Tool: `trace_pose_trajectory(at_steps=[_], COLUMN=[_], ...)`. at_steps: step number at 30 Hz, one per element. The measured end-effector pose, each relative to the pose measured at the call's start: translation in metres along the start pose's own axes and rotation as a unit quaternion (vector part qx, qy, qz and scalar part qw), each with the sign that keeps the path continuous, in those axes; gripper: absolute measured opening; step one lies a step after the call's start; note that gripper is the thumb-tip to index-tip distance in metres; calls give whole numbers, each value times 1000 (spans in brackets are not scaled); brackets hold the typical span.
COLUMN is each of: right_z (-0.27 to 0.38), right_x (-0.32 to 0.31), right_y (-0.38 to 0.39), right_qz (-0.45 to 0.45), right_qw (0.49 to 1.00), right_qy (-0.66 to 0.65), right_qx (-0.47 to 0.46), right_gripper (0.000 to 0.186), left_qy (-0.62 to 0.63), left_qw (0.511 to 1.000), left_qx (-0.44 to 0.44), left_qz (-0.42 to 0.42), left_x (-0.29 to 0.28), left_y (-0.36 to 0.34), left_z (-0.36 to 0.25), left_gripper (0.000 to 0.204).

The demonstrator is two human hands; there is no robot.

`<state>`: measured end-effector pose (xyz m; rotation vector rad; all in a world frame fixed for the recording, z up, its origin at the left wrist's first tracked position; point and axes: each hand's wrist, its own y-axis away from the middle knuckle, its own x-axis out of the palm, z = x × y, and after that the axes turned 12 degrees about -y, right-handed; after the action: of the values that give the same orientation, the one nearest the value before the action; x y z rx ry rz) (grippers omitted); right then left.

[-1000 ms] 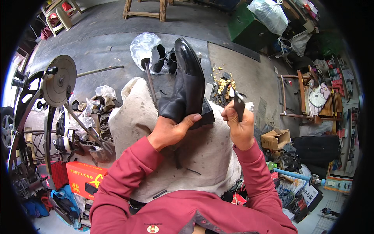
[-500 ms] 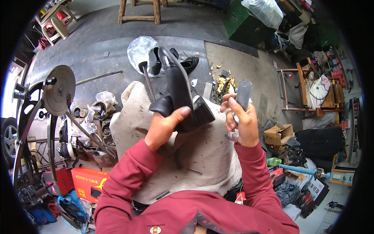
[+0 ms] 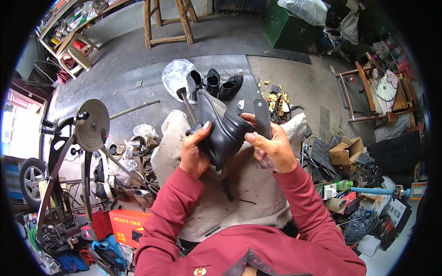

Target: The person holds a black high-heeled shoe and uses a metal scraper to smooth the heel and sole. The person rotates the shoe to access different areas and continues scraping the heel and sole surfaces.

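Observation:
My left hand (image 3: 196, 151) is closed round a black leather ankle boot (image 3: 220, 138) above my lap. The boot is tilted, with its heel towards the right. In my right hand (image 3: 277, 148) is a flat grey metal blade (image 3: 262, 117) with a rounded end, pointing away from me. My right fingertips are close against the boot's heel; I cannot tell whether the blade itself touches it. A stained pale cloth apron (image 3: 258, 193) covers my lap under both hands.
Several black shoes (image 3: 213, 83) and a clear plastic bag (image 3: 177, 76) lie ahead on the floor, beside a metal post (image 3: 188, 105). Scraps (image 3: 278, 99) are right of them. A hand-wheel machine (image 3: 92, 125) stands left, an orange box (image 3: 128, 225) below it. An open cardboard box (image 3: 346, 152) sits right.
My right hand has moved left with the blade, up to the boot's heel. The boot has turned and tipped in my left hand, its toe lower. The whole view has shifted slightly.

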<state>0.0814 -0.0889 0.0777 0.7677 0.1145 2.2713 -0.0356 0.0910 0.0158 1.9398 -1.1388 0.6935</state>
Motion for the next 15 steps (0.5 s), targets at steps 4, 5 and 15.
trace_pose_trajectory(at_steps=[4, 5, 15], right_z=[-7, -9, -12], right_x=[-1, -1, 0], right_y=[1, 1, 1], right_qz=[-40, -50, -104], right_qw=[998, 997, 990], right_qy=[-41, -46, -68], right_qx=[-13, -20, -65], right_gripper=[52, 51, 37], left_qy=[15, 19, -91], left_qw=[1000, 999, 978], left_qx=[2, 4, 124], left_qz=[27, 44, 144], left_x=[-5, -7, -20], left_y=[6, 9, 17], left_z=[-6, -7, 4], left_gripper=[35, 36, 86])
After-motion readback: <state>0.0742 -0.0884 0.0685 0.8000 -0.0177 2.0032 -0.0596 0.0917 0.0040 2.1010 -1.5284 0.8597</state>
